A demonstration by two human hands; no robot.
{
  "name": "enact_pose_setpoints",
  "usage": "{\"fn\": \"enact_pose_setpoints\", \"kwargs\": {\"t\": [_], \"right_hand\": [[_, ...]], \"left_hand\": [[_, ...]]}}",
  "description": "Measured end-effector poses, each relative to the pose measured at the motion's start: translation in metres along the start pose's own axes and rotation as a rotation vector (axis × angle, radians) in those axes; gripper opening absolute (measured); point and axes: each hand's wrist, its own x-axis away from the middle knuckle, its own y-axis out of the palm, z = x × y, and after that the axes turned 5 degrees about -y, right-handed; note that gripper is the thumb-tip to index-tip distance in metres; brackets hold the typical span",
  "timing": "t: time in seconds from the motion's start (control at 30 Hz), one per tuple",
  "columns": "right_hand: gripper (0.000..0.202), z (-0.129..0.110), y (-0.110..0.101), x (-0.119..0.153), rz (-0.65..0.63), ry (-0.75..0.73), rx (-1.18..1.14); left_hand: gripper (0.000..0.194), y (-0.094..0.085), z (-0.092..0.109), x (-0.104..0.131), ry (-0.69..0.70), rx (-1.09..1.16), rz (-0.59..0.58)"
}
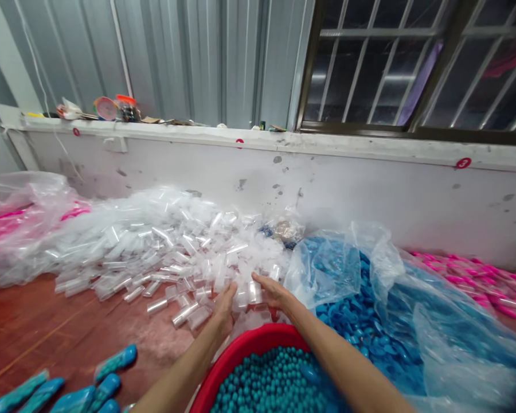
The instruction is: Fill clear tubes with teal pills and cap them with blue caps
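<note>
Both hands reach forward over a red basin to the near edge of a heap of clear plastic tubes (pixel 184 252). My left hand (pixel 224 308) is at the tubes with its thumb stretched forward; the other fingers are mostly hidden. Facing it, my right hand (pixel 275 292) has its thumb pointing left and its palm turned toward the tubes. A few tubes lie between the two hands, and neither hand is closed around one. Below the forearms, the red basin (pixel 227 350) holds many small teal beads (pixel 262 381) and a blue piece.
Filled blue-capped tubes (pixel 118 361) lie on the reddish tabletop (pixel 38 315) at lower left. To the right, a clear bag (pixel 327 269) holds blue caps (pixel 370 332). Pink pieces (pixel 477 281) lie far right, and a pink-filled bag (pixel 21 218) far left. A ledge (pixel 189 133) runs along the wall.
</note>
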Motion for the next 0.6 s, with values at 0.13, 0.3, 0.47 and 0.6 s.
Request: {"fn": "enact_pose_setpoints", "kwargs": {"t": [0.13,0.3,0.47,0.6], "right_hand": [[0.041,-0.019,0.013,0.028,0.005,-0.079,-0.133],[0.04,-0.026,0.027,0.073,0.043,-0.129,-0.24],[0.039,-0.022,0.032,0.113,0.095,-0.14,-0.255],[0.038,-0.02,0.026,0.137,0.057,-0.227,0.138]], "left_hand": [[0.053,0.003,0.01,0.029,0.074,-0.094,0.023],[0.049,0.005,0.004,0.069,0.319,-0.292,0.043],[0.052,0.003,-0.026,0.109,0.313,-0.547,0.013],[0.055,-0.008,-0.046,0.129,0.357,-0.782,-0.023]]}}
